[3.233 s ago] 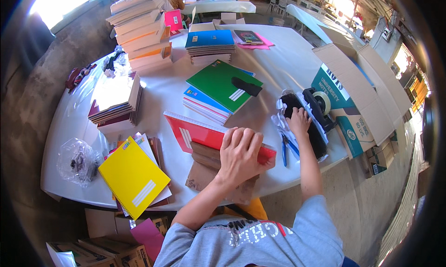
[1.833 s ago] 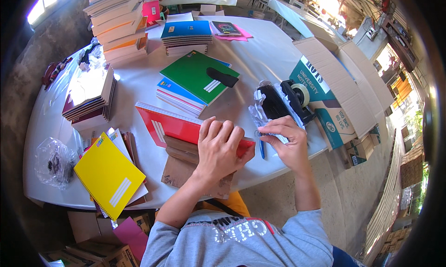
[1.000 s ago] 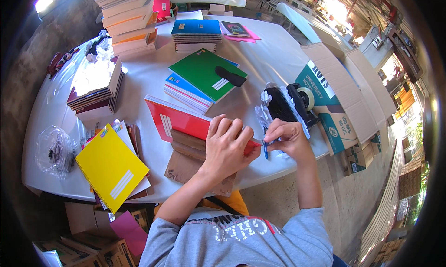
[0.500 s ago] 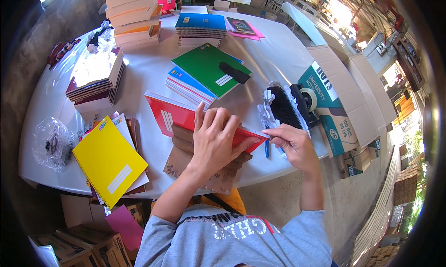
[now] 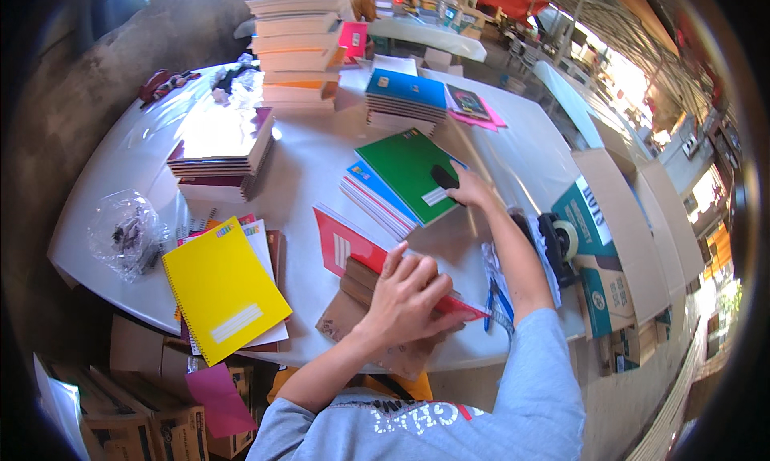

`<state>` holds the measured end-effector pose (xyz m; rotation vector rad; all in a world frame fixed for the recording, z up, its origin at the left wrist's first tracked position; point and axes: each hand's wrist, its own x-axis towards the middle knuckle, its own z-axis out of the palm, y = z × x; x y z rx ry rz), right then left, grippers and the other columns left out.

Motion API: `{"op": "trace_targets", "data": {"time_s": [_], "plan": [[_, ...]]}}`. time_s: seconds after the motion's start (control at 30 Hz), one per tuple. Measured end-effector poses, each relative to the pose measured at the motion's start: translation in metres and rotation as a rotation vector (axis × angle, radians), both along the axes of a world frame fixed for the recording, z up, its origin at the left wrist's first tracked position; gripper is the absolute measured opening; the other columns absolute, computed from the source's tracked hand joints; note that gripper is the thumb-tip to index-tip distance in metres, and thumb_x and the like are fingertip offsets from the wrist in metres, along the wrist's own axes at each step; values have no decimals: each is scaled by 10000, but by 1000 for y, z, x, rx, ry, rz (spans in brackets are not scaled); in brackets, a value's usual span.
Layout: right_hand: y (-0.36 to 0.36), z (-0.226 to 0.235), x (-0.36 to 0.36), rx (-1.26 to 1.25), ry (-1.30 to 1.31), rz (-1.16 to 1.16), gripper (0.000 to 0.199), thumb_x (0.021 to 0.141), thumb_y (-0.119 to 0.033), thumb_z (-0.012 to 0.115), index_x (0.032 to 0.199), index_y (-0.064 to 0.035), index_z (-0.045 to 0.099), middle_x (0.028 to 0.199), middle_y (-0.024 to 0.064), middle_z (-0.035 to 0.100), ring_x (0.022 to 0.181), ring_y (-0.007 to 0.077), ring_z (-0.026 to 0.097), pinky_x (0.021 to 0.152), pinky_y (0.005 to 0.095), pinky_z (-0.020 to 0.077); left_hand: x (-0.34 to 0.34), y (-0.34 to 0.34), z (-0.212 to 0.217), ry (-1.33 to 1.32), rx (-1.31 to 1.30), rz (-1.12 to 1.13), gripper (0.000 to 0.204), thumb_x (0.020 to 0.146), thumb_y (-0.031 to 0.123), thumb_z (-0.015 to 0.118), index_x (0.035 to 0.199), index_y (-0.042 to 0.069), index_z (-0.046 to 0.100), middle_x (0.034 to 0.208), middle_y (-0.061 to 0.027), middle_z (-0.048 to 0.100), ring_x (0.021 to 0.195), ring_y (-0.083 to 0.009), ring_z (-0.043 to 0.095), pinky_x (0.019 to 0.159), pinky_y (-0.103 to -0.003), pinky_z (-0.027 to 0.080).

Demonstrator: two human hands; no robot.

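Note:
My left hand [image 5: 411, 294] grips a red spiral notebook [image 5: 338, 243], which stands on its edge, tilted, against a brown cardboard piece [image 5: 361, 289]. My right hand [image 5: 472, 187] reaches forward over a green notebook [image 5: 405, 168]. Its thumb and fingers close on the end of a black flat oblong piece [image 5: 443, 177] lying on that cover; what the piece is, I cannot make out. Under the green notebook sits a small stack with a blue notebook [image 5: 377, 190] on top. Blue-handled scissors or a similar tool [image 5: 499, 305] lie beside the red notebook's right corner, partly hidden by my forearm.
A yellow notebook [image 5: 228, 289] tops a pile at the left, near a crumpled clear plastic bag [image 5: 124, 232]. Stacks of maroon notebooks [image 5: 212, 168], blue notebooks [image 5: 409, 92] and a tall paper pile [image 5: 293, 52] stand farther back. A tape dispenser [image 5: 561, 244] and an open carton [image 5: 609, 244] are right.
My right hand has left the red notebook's right corner and moved forward to the black piece on the green notebook. My left hand keeps hold of the red notebook. The view has shifted.

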<state>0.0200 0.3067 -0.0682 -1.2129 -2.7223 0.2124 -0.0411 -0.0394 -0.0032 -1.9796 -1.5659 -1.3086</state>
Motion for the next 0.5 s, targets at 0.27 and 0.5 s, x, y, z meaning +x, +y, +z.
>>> {"op": "trace_targets", "data": {"time_s": [0.27, 0.5], "plan": [[-101, 61, 12, -505, 959, 294, 393, 698, -113, 715, 1072, -56, 608, 888, 110, 571, 826, 215, 572, 751, 295, 466, -1, -2, -2, -40, -13, 82, 492, 588, 567, 732, 726, 125, 566, 788, -47, 442, 827, -230, 480, 955, -481, 271], [-224, 77, 115, -674, 1139, 880, 91, 722, -61, 686, 657, -16, 642, 677, 127, 613, 601, 225, 568, 570, 313, 449, 6, -11, 1, -91, -26, 51, 500, 531, 559, 773, 673, 122, 575, 745, -41, 442, 810, -224, 475, 957, -482, 271]]}}
